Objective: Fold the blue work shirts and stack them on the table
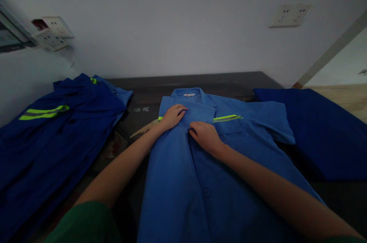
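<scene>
A light blue work shirt (pixel 229 166) with yellow-green reflective stripes lies front up, collar at the far end. Its left side is folded inward, and the sleeve lies across the chest just below the collar. Flat on that folded sleeve rests my left hand (pixel 173 116), fingers stretched out. My right hand (pixel 206 134) is beside it, near the front opening, with its fingers curled and pinching the shirt's fabric. The other sleeve spreads out to the right.
Dark blue garments (pixel 86 109) with reflective stripes are heaped on the left. To the right lies a folded dark blue cloth (pixel 323 132). All rest on a dark table (pixel 137 90) against a white wall with sockets (pixel 291 15).
</scene>
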Available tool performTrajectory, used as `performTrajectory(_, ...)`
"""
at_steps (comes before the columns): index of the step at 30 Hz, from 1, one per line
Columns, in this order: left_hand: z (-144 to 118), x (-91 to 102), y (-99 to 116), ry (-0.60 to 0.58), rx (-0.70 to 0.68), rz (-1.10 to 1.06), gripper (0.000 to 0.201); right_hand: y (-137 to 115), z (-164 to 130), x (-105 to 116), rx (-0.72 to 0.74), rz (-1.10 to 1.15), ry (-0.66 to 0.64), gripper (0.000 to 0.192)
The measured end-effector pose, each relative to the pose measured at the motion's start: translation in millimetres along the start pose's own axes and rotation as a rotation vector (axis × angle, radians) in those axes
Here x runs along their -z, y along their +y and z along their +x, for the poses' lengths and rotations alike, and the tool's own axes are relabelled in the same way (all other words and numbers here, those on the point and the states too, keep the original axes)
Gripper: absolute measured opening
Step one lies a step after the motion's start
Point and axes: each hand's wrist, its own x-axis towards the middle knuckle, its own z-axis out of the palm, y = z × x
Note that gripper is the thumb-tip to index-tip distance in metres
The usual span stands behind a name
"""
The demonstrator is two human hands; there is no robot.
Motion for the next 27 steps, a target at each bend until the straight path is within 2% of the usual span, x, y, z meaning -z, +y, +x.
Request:
performTrajectory(4, -1.2, 5.3, 7.3, 0.043, -0.013, -0.002, 0.03, -2.5, -6.0, -0.3, 0.003, 0.039, 0.026, 0.019)
performTrajectory(7, -7.1, 19.6, 22.6, 0.07, -0.061, -0.078, 0.025, -3.3, -10.0, -2.9, 0.018, 0.031, 0.051, 0.021)
performTrajectory(11, -25.2, 44.3, 45.0, -0.118, -0.124, -0.314, 0.023, -0.9, -12.1, -6.5, 0.013, 0.012, 0.058, 0.024)
performTrajectory(14, -38.2, 53.3, 50.1, -0.275, -0.106, -0.387, 0.022, 0.8, -10.8, -8.7, 0.025, 0.012, 0.07, 0.026)
performTrajectory(17, -43.2, 50.3, 46.0, -0.353, -0.076, -0.4, 0.027, 2.4, -9.9, -7.0, 0.011, 0.038, 0.081, 0.025)
performTrajectory(21, -41.4, 40.2, 41.7, -0.343, -0.062, -0.401, 0.02, 7.5, -16.1, 0.9, -0.027, 0.113, 0.053, 0.016)
performTrajectory(27, -40.7, 37.3, 43.3, -0.345, -0.093, -0.383, 0.017, 17.6, -33.7, 0.3, 0.019, 0.161, 0.063, 0.008)
